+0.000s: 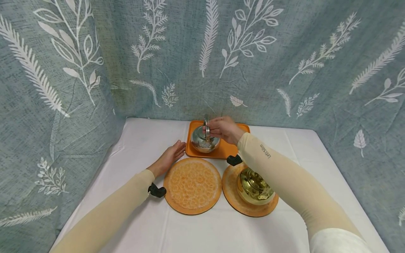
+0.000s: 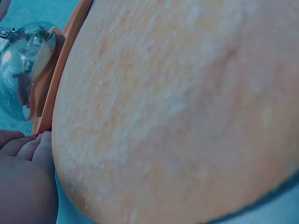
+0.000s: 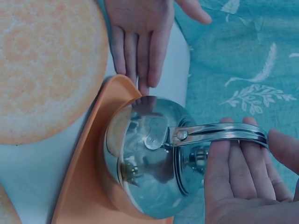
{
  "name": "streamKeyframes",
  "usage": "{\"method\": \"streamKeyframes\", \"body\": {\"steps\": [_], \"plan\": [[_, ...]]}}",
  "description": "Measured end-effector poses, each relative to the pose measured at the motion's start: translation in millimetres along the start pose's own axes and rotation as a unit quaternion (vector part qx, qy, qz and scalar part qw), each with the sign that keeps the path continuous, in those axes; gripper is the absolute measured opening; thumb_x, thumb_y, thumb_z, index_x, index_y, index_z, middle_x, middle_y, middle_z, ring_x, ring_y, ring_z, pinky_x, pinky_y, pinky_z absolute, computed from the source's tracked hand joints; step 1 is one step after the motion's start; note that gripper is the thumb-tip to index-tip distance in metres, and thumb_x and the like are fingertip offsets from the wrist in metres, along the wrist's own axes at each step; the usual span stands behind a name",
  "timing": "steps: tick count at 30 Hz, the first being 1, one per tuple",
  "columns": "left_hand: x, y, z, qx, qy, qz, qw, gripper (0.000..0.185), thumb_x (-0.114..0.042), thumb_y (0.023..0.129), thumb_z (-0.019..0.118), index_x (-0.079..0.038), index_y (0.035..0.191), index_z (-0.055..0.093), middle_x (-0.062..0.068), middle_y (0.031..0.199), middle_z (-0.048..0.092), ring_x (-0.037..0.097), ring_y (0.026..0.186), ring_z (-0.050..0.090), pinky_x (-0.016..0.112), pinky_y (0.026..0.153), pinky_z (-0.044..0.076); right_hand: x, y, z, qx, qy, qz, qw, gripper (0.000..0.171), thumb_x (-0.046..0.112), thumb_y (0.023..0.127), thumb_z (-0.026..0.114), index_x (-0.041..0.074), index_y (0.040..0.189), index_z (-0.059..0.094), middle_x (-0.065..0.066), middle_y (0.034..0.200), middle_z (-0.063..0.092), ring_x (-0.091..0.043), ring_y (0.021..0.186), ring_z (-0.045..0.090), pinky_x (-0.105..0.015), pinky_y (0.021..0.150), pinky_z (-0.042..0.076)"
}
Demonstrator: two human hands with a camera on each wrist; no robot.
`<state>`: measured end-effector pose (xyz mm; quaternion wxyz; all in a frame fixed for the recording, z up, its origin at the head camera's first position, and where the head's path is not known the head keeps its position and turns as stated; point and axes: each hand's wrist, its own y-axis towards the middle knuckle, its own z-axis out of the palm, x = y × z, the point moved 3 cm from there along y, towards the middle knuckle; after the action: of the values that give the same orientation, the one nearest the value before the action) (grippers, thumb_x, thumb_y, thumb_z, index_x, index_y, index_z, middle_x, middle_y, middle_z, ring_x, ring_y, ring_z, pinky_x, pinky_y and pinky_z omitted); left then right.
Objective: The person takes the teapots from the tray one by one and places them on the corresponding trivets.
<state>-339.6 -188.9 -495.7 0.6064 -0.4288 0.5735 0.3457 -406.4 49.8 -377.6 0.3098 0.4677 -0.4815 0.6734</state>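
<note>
A shiny silver kettle (image 1: 205, 140) sits toward the left side of an orange tray (image 1: 228, 149) at the back of the table. My right hand (image 1: 223, 128) holds its upright metal handle (image 3: 219, 133), with the fingers passed through the loop and the thumb on the other side. My left hand (image 1: 171, 156) lies beside the tray's left front corner, its fingers straight and their tips at the rim. In the right wrist view, the left palm (image 3: 140, 18) faces the kettle. Whether the left fingertips press the tray, I cannot tell.
A round, orange-patterned mat (image 1: 193, 186) lies in front of the tray. To its right, a gold kettle (image 1: 253, 188) stands on a second round mat (image 1: 232, 186), partly hidden under my right forearm. A leaf-patterned curtain (image 1: 190, 59) hangs behind the white-covered table (image 1: 145, 140).
</note>
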Motion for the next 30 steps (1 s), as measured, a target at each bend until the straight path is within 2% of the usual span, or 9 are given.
{"method": "streamKeyframes", "body": {"steps": [8,15,24,30], "plan": [[0.9,1.3,0.2,-0.001,-0.003,-0.001,1.0,0.084,-0.056,0.118,0.018,0.01,0.169,0.008,0.026,0.178,0.01,0.038,0.165,0.014,0.043,0.132,0.02,-1.6,-1.0,-1.8,-0.003,-0.017,-0.006,1.0,0.042,0.006,0.112,0.062,-0.006,0.151,0.058,-0.017,0.121,0.079,-0.024,0.105,0.079,-0.045,0.108,0.056],[-2.1,0.0,1.7,-0.002,-0.003,0.003,1.0,0.081,-0.053,0.119,0.016,0.011,0.169,0.009,0.027,0.177,0.01,0.039,0.164,0.013,0.044,0.132,0.02,-2.7,0.1,-3.4,-0.008,-0.01,-0.015,1.0,0.042,0.005,0.112,0.06,-0.007,0.153,0.056,-0.016,0.121,0.079,-0.021,0.1,0.079,-0.047,0.109,0.055],[-0.4,0.8,2.2,-0.003,0.001,0.001,1.0,0.08,-0.051,0.12,0.016,0.012,0.169,0.009,0.028,0.177,0.011,0.039,0.164,0.014,0.044,0.132,0.02,-2.9,-0.2,-1.7,-0.011,-0.001,-0.02,1.0,0.038,0.002,0.111,0.062,-0.008,0.147,0.061,-0.022,0.13,0.074,-0.027,0.109,0.078,-0.043,0.105,0.058],[-0.2,0.1,1.4,0.001,-0.003,0.004,1.0,0.084,-0.055,0.119,0.017,0.012,0.169,0.009,0.028,0.177,0.01,0.039,0.164,0.013,0.044,0.132,0.02,-1.0,-1.6,-1.0,-0.019,0.003,-0.023,1.0,0.035,0.001,0.11,0.064,-0.007,0.144,0.063,-0.02,0.126,0.076,-0.025,0.106,0.079,-0.042,0.104,0.058]]}}
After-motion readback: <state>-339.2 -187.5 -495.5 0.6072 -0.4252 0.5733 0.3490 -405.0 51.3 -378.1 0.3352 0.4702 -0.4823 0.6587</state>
